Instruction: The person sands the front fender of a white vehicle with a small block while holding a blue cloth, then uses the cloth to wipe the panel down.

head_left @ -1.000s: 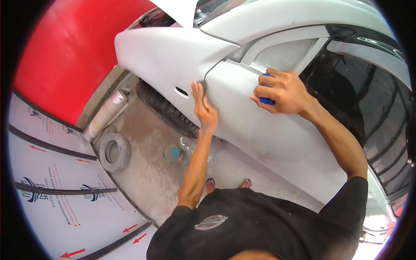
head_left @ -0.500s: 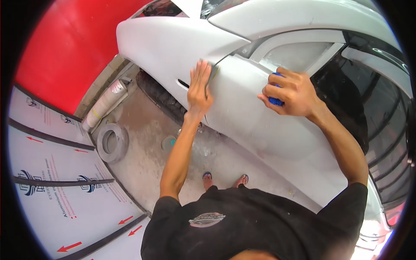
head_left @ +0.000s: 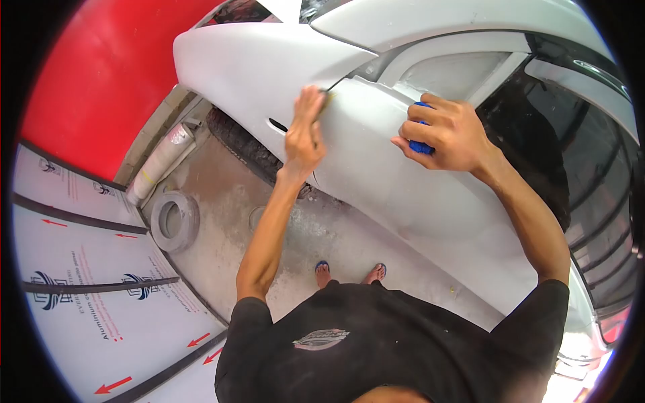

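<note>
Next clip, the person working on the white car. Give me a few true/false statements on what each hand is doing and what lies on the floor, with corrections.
1. The left hand lies flat on the white car panel by the door seam. True.
2. The right hand is empty. False: its fingers are curled around a blue pad pressed against the door.
3. A roll of tape lies on the concrete floor near the front wheel. True.
4. The two hands touch each other. False: they rest apart on the panel, with bare white surface between them.
5. The person is wearing closed boots. False: blue-strapped sandals show on the feet.
</note>
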The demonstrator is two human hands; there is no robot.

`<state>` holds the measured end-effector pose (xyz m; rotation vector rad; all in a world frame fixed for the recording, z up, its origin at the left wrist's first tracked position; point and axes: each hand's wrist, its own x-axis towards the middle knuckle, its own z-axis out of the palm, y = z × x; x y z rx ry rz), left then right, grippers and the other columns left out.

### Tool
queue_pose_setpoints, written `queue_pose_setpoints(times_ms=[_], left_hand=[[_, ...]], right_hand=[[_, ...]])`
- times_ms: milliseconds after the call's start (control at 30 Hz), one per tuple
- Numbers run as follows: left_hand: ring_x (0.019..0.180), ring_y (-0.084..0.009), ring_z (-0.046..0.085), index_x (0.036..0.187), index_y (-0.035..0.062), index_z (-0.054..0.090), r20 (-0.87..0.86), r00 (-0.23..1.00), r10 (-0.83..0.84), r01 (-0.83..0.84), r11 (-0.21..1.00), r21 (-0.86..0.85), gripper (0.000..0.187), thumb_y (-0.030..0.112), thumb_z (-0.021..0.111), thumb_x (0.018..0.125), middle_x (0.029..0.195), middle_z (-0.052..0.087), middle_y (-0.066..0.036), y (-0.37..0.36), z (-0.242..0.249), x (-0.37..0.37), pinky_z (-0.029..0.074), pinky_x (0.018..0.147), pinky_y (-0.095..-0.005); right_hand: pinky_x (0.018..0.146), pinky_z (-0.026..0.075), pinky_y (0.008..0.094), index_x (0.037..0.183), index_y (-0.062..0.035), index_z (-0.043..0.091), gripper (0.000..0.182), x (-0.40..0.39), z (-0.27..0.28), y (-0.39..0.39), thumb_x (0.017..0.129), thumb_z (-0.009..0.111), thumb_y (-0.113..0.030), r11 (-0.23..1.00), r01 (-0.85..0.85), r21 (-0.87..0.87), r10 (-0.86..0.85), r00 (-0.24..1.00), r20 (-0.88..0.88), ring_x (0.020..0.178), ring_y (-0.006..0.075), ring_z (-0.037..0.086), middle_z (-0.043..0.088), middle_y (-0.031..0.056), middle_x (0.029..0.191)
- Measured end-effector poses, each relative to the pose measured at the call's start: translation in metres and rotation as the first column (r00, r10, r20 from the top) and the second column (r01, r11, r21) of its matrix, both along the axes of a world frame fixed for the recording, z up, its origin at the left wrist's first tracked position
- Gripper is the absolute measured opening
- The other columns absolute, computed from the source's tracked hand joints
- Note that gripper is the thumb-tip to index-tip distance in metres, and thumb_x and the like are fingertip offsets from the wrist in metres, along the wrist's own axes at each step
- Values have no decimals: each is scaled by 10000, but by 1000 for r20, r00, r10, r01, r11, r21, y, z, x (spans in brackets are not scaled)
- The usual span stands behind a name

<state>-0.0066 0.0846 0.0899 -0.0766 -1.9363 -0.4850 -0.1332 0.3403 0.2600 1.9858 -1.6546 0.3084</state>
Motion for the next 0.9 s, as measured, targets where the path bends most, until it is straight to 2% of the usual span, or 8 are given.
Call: queue_pose_setpoints(times_ms=[100, 267, 367, 400, 467, 600, 700, 900], left_hand=[[1537, -381, 443, 1545, -21, 526, 40, 999, -37, 40, 996, -78, 491, -35, 439, 1063, 1613, 527, -198, 8, 22, -12, 324, 1291, -543], [1546, -379, 425, 1503, -30, 551, 47, 999, -16, 15, 1000, 3, 497, -69, 480, 1012, 1593, 546, -206, -8, -17, 8, 335, 1287, -535], [1549, -371, 424, 1521, -23, 541, 42, 997, -61, 62, 997, -39, 504, -60, 461, 1025, 1607, 535, -196, 9, 24, -9, 330, 1289, -538], [1541, -394, 429, 1497, -27, 562, 62, 996, -63, 66, 996, -52, 463, -28, 389, 1068, 1588, 556, -191, 7, 22, -6, 346, 1282, -546], [1543, -388, 428, 1508, -23, 547, 86, 996, -31, 35, 999, -40, 484, -49, 413, 1044, 1588, 554, -197, -15, -12, 13, 344, 1284, -539], [1546, -363, 431, 1497, -17, 554, 33, 999, -13, 14, 999, -31, 516, -85, 509, 988, 1598, 549, -181, -10, -11, 7, 350, 1286, -526], [1542, -368, 438, 1511, -12, 554, 67, 997, -48, 55, 993, -105, 518, -77, 485, 1002, 1605, 544, -178, 3, 29, -3, 354, 1282, -530], [1521, -386, 462, 1478, -27, 562, 117, 991, -57, 68, 994, -88, 500, -97, 505, 986, 1582, 564, -188, -11, 2, 17, 371, 1271, -541]], right_hand=[[499, 471, 326, 734, -156, 627, 263, 1, 0, -3, 843, 864, -193, 998, -45, -37, 45, 999, 0, 681, 185, 582, 595, -17, 747], [501, 478, 331, 731, -154, 628, 262, 1, -1, -2, 851, 858, -196, 998, -34, -50, 33, 999, -4, 691, 180, 591, 597, -19, 753], [503, 482, 332, 739, -154, 629, 259, 1, -1, -3, 855, 857, -195, 998, -38, -41, 37, 999, -15, 694, 181, 596, 599, -19, 762], [503, 483, 332, 743, -154, 629, 258, 1, -1, -3, 857, 857, -195, 998, -44, -40, 44, 999, -14, 695, 181, 597, 600, -19, 766], [505, 483, 330, 750, -154, 630, 253, 2, 0, -4, 857, 856, -190, 998, -52, -30, 52, 999, -16, 695, 181, 595, 599, -19, 770], [521, 508, 347, 790, -175, 664, 210, 1, 0, -2, 873, 841, -253, 1000, -1, -16, 0, 1000, -21, 742, 185, 610, 642, -38, 794], [520, 505, 347, 790, -175, 661, 207, 2, 0, -2, 875, 837, -246, 1000, 2, -2, -2, 1000, -22, 744, 186, 611, 639, -39, 793], [510, 478, 328, 749, -152, 629, 248, 1, 0, -3, 842, 858, -174, 998, -48, -41, 47, 999, -7, 687, 189, 583, 576, -10, 745]])
